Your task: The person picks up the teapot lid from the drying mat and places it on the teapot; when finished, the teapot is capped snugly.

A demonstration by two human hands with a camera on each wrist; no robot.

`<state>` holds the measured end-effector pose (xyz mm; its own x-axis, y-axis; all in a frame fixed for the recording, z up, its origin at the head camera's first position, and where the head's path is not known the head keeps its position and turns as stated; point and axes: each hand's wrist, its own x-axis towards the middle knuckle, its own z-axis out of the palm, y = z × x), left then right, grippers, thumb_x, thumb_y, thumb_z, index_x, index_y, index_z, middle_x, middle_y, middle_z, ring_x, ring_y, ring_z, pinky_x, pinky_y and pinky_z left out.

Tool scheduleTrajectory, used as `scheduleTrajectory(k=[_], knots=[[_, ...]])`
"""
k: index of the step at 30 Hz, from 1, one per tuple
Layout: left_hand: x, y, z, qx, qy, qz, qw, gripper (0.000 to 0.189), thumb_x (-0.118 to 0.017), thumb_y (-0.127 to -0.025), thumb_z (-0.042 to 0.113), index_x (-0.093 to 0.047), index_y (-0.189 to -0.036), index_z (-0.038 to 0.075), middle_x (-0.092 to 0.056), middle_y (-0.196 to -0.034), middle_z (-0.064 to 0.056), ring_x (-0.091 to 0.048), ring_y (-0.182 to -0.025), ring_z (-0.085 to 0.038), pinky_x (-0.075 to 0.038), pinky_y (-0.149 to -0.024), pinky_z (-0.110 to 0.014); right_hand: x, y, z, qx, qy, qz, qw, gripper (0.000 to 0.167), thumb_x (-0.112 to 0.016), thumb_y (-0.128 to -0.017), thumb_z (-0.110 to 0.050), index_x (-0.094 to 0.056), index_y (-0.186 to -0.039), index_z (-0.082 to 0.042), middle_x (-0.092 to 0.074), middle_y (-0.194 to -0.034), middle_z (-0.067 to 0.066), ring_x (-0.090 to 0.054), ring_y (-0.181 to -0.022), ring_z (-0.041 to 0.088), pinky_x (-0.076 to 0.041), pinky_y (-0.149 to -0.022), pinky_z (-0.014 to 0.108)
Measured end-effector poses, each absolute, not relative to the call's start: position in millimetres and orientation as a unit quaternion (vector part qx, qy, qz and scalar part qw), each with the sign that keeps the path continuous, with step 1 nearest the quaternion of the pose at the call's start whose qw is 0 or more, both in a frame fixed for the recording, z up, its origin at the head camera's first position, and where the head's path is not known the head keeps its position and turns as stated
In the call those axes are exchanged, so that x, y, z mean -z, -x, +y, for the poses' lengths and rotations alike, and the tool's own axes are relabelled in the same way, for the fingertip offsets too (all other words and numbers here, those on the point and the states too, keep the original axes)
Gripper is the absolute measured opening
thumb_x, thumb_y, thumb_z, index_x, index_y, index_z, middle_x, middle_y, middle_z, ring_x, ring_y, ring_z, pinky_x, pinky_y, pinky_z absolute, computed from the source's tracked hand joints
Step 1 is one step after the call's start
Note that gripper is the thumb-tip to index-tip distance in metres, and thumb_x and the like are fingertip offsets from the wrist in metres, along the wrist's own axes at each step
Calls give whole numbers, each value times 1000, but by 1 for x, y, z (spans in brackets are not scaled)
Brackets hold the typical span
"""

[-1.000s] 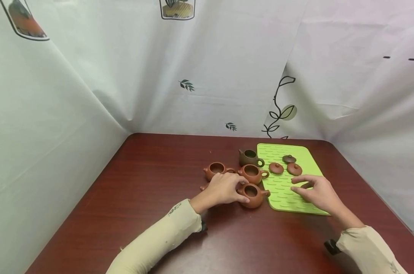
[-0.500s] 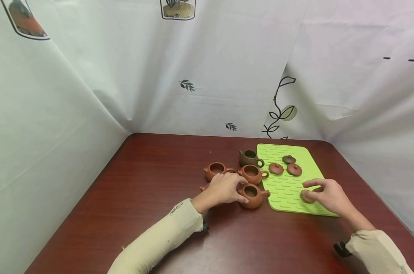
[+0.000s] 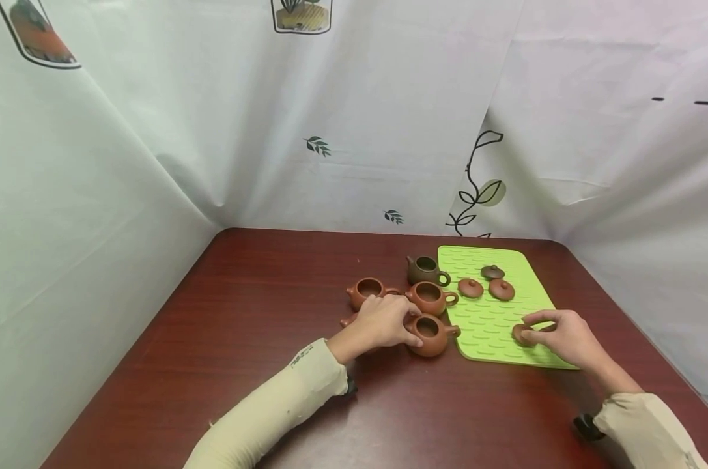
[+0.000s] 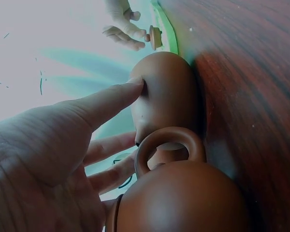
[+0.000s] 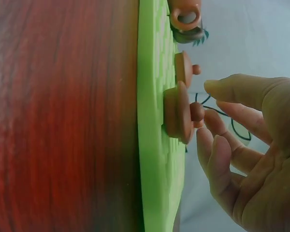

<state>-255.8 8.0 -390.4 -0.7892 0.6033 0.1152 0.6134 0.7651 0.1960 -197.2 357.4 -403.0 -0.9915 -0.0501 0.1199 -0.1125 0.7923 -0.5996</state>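
Note:
My left hand point(image 3: 383, 322) holds a small brown clay teapot point(image 3: 431, 345) that stands lidless on the table, thumb at its rim in the left wrist view. Beneath that hand another teapot point(image 4: 179, 205) shows its looped handle in the left wrist view; in the head view the hand mostly covers it. Over the green mat point(image 3: 488, 348), my right hand point(image 3: 570, 342) has its fingers spread round the knob of a brown teapot lid point(image 5: 178, 113). Seen from the right wrist, the lid rests knob outward on the mat, with the thumb apart from the knob.
Behind the held teapot stand two brown lidless teapots point(image 3: 428, 294), point(image 3: 368, 290) and a dark olive teapot point(image 3: 425, 271). Farther back on the mat lie two brown lids point(image 3: 470, 288), point(image 3: 501, 290) and a dark lid point(image 3: 492, 273). A white cloth point(image 3: 354, 182) hangs behind the table.
My right hand has moved to the right and down over the mat, and a brown lid now shows on the mat under its fingers, which have loosened. The left hand stays on the teapot.

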Motion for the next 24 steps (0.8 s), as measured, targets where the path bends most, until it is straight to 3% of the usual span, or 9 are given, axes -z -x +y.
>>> scheduleTrajectory(k=[6,13,21,24], knots=[[390,257,8,109,323,-940,23,50,-83,-69,60,-73,-113,36,-68,-105,17,-61,-96,-9,-42,-69,-33,407,199,358,-315,-43,-947,52,25,-81,-82,-14,-76,-104,-1,-69,-110,22,-69,-71,10,-46,-58,26],[389,258,7,99,322,-941,26,51,-83,-69,61,-73,-112,37,-68,-105,18,-61,-96,-9,-42,-70,-34,410,201,359,-317,-48,-946,44,22,-80,-84,-14,-76,-102,-3,-73,-95,11,-70,-69,13,-47,-57,26],[389,258,9,100,315,-943,23,51,-83,-69,61,-72,-113,37,-68,-105,18,-60,-95,-9,-40,-70,-34,412,201,361,-316,-37,-947,45,25,-81,-84,-19,-76,-101,-1,-72,-96,14,-70,-69,13,-49,-57,27],[390,257,9,100,313,-944,22,52,-83,-69,61,-72,-113,36,-68,-104,18,-60,-96,-9,-41,-71,-35,414,201,361,-310,-26,-949,46,26,-81,-84,-21,-77,-100,-1,-72,-95,12,-69,-77,18,-48,-60,27]])
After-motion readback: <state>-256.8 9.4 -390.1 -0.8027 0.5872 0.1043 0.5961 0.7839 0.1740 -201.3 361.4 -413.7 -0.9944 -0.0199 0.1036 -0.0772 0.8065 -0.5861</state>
